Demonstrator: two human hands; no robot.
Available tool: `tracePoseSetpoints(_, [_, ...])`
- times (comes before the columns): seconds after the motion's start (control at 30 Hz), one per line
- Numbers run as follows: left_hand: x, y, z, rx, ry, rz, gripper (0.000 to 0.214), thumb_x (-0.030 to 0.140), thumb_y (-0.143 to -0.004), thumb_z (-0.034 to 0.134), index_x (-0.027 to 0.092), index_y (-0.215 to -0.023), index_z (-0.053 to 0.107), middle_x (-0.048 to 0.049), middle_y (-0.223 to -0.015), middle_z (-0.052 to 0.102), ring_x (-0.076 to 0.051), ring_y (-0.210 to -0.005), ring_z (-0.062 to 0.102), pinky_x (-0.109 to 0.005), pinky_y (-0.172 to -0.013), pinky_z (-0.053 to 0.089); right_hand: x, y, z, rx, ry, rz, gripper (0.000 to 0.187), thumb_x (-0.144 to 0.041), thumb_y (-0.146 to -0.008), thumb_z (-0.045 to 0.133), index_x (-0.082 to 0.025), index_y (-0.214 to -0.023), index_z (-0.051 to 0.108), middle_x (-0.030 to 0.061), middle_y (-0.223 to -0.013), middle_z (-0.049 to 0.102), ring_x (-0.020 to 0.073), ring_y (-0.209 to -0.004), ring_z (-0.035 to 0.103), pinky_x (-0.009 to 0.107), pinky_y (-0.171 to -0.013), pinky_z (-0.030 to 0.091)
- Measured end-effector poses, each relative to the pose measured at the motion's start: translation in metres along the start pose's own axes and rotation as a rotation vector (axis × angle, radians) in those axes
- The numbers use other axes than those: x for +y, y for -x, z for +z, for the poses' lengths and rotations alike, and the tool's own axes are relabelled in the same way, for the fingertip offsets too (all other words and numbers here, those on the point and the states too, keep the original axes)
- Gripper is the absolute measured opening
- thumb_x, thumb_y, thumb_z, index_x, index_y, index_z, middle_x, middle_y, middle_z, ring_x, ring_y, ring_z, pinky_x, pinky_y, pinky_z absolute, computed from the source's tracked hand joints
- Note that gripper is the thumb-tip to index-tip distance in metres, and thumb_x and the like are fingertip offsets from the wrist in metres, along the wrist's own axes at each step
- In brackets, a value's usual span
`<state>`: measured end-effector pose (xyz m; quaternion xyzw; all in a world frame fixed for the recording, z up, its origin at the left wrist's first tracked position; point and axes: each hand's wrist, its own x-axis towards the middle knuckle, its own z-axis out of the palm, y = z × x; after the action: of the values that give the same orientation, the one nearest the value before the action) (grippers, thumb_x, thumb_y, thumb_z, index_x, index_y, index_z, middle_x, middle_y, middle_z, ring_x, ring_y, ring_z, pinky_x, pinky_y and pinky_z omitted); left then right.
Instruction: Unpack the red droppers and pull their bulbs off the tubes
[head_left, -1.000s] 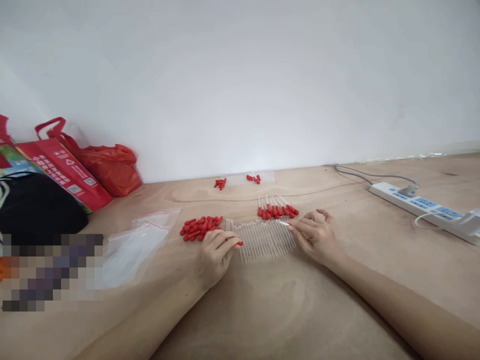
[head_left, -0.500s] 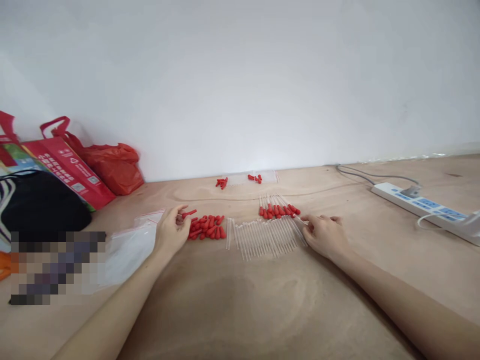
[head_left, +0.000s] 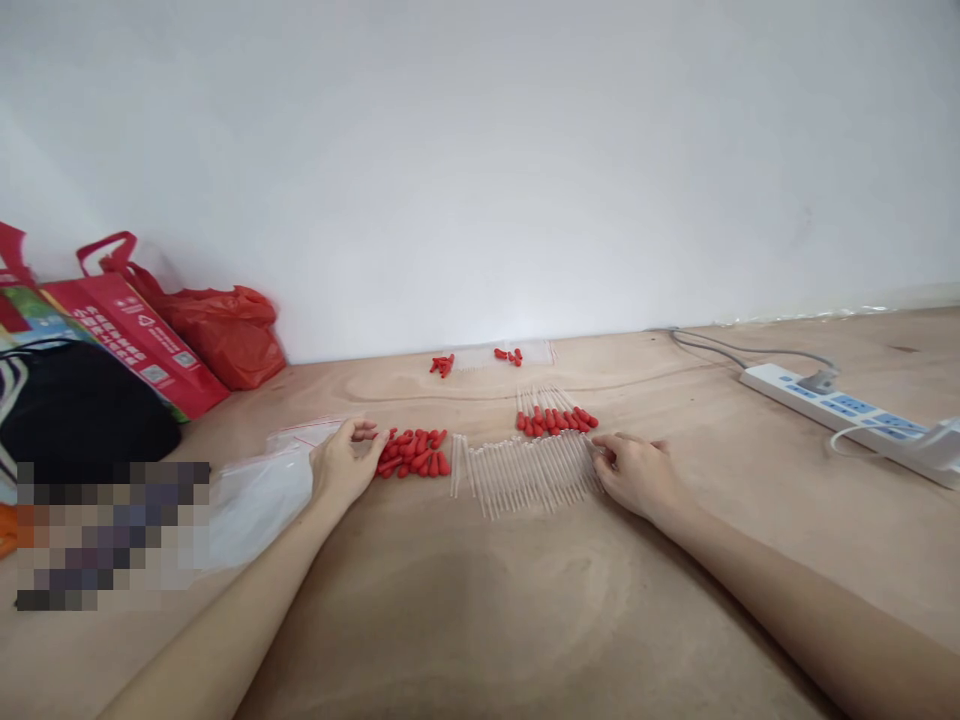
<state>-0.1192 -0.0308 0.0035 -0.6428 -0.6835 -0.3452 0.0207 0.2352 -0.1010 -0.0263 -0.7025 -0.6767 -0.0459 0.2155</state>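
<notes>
Beside the left edge of a pile of red rubber dropper bulbs (head_left: 412,453) is my left hand (head_left: 346,462), its fingers curled and thumb close; a red bulb shows at the fingertips, partly hidden. My right hand (head_left: 634,472) pinches the end of a thin glass tube at the right side of a row of clear glass dropper tubes (head_left: 532,475). Most of that tube is hard to make out. Behind the row lie several droppers fitted with red bulbs (head_left: 556,420), their glass stems pointing toward the wall.
Clear zip bags (head_left: 259,505) lie under and beside my left forearm. Near the wall is another clear bag (head_left: 472,355) with a few red bulbs (head_left: 442,365). Red bags (head_left: 225,335) and a black bag (head_left: 82,415) stand left. A white power strip (head_left: 847,415) with cables lies right.
My left hand has turned slightly, and the red bulb that stuck out from its fingers is now mostly hidden. My right hand has shifted a little left along the tubes.
</notes>
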Motion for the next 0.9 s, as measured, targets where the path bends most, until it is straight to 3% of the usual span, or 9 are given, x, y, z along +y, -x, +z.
tracePoseSetpoints(0.13, [0.000,-0.001,0.000,-0.023,-0.013,0.011,0.029,0.046,-0.071,0.045,0.021,-0.078,0.058,-0.0028,-0.081,0.067,-0.021,-0.078,0.062,-0.030,-0.070,0.045,-0.004,0.001,-0.002,-0.035,0.007,0.009,0.027,-0.026,-0.082,0.037,-0.022,-0.091,0.062,0.0044,-0.086,0.065,0.0199,-0.081,0.059,0.033,-0.069,0.029])
tracePoseSetpoints(0.3, [0.000,-0.002,-0.003,-0.032,-0.014,-0.007,0.035,0.047,-0.074,0.037,0.020,-0.082,0.059,-0.0047,-0.086,0.068,-0.023,-0.085,0.062,-0.030,-0.074,0.045,-0.005,-0.001,-0.006,-0.090,-0.017,0.019,0.029,-0.027,-0.084,0.035,-0.023,-0.096,0.061,0.0053,-0.094,0.065,0.0204,-0.087,0.058,0.034,-0.072,0.030])
tracePoseSetpoints(0.6, [-0.010,-0.007,0.000,-0.033,-0.036,0.011,0.038,0.045,-0.079,0.032,0.019,-0.088,0.059,-0.0057,-0.089,0.067,-0.022,-0.082,0.061,-0.029,-0.068,0.045,0.007,-0.009,-0.005,-0.185,-0.155,0.094,0.032,-0.026,-0.083,0.032,-0.027,-0.091,0.063,0.0002,-0.104,0.064,0.0213,-0.097,0.057,0.036,-0.078,0.031])
tracePoseSetpoints(0.77, [-0.006,-0.006,-0.006,0.148,-0.122,0.219,0.038,0.041,-0.080,0.032,0.016,-0.081,0.060,-0.0097,-0.086,0.065,-0.026,-0.085,0.056,-0.037,-0.077,0.041,0.007,-0.011,-0.004,-0.190,-0.149,0.101,0.030,-0.028,-0.082,0.035,-0.028,-0.089,0.064,0.0005,-0.101,0.066,0.0219,-0.093,0.058,0.037,-0.077,0.031])
tracePoseSetpoints(0.83, [0.009,-0.001,-0.008,0.205,-0.122,0.311,0.035,0.039,-0.080,0.035,0.016,-0.080,0.061,-0.0092,-0.085,0.064,-0.026,-0.086,0.055,-0.039,-0.080,0.039,0.007,-0.010,-0.004,-0.178,-0.145,0.099,0.028,-0.029,-0.082,0.037,-0.028,-0.088,0.065,0.0002,-0.099,0.066,0.0217,-0.091,0.058,0.037,-0.076,0.031])
tracePoseSetpoints(0.9, [0.033,0.005,-0.008,0.165,-0.071,0.397,0.028,0.036,-0.079,0.040,0.017,-0.078,0.061,-0.0071,-0.082,0.063,-0.023,-0.084,0.054,-0.036,-0.079,0.039,0.006,-0.010,-0.004,-0.162,-0.148,0.091,0.027,-0.029,-0.081,0.038,-0.028,-0.087,0.065,0.0000,-0.096,0.067,0.0210,-0.089,0.059,0.036,-0.076,0.032])
